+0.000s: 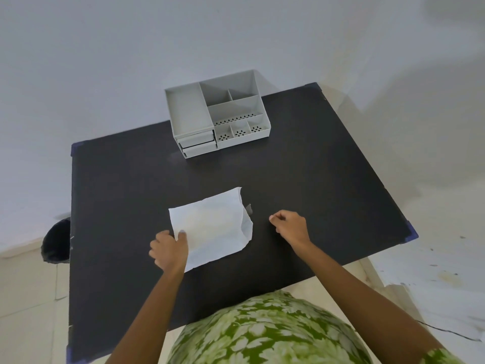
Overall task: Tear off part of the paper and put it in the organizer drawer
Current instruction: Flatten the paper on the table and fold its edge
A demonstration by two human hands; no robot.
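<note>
Paper, a white crumpled sheet (pixel 212 227), lies mid-table on the black tabletop (pixel 315 179), left hand (pixel 169 249) pinching its near-left edge. Right hand (pixel 290 225) hangs curled, empty, beside it. Tearing seems unstarted; it must grip opposite. Grey plastic organizer (pixel 215 115) waits beyond, drawers closed.

There are no words, numbers, labels or signs to read here. The paper (pixel 212 227) looks blank, and the organizer (pixel 215 116) at the far edge of the worktop (pixel 315 179) has no writing.
</note>
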